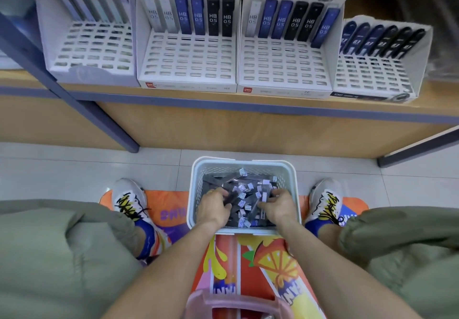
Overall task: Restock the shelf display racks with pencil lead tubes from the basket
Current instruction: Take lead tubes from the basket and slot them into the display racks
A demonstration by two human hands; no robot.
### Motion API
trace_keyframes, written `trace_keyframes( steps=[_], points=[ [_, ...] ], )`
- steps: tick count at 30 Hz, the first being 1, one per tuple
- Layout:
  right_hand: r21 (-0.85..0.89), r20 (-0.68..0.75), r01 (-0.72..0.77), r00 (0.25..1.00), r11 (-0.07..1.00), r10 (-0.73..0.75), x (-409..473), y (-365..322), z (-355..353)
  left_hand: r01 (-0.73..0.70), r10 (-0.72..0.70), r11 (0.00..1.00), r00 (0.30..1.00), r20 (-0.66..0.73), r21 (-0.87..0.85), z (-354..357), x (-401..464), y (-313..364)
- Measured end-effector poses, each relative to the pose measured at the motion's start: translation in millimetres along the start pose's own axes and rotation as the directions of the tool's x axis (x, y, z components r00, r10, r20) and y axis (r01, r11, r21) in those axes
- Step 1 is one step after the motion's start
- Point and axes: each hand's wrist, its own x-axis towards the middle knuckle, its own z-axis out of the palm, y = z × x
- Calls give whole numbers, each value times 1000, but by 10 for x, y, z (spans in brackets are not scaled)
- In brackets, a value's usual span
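A pale blue basket (244, 163) sits on the floor between my feet, filled with several dark pencil lead tubes (244, 189) with white tags. Both hands are down in it. My left hand (213, 208) has its fingers curled round a dark tube at the basket's left side. My right hand (278, 205) grips tubes at the right side. On the shelf above stand white display racks: a middle-left rack (186, 70) and a middle-right rack (283, 72) each with one back row of HB 0.5 tubes, and a right rack (372, 80) with dark 0.3 tubes.
A far-left rack (92, 52) holds pale tubes. The wooden shelf (223, 104) has a blue front edge and a blue upright post (99, 117) at left. An orange printed mat (248, 256) lies under the basket. A pink stool rim (236, 303) shows below.
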Motion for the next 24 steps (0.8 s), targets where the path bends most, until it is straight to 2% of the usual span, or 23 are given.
trace_keyframes(
  steps=[4, 6, 10, 16, 20, 24],
  points=[
    [126, 68, -45, 997, 991, 37, -21, 7, -7, -25, 25, 998, 1000, -7, -50, 22, -21, 22],
    [226, 105, -57, 994, 972, 34, -39, 17, -29, -17, 14, 989, 1000, -22, -148, 26, -21, 61],
    [318, 102, 35, 992, 948, -71, -140, -97, -156, 10, -8, 916, 1000, 7, -400, -15, -61, 209],
    [383, 213, 172, 940, 908, -268, -300, -537, -426, 44, 49, 772, 991, 128, -634, -235, -180, 542],
    [439, 245, 227, 901, 869, -359, -477, -836, -603, 104, 86, 593, 978, 191, -798, -485, -253, 699],
    [475, 205, 332, 859, 815, -469, -731, -1127, -773, 25, 166, 512, 978, 128, -859, -830, -351, 830]
  ],
)
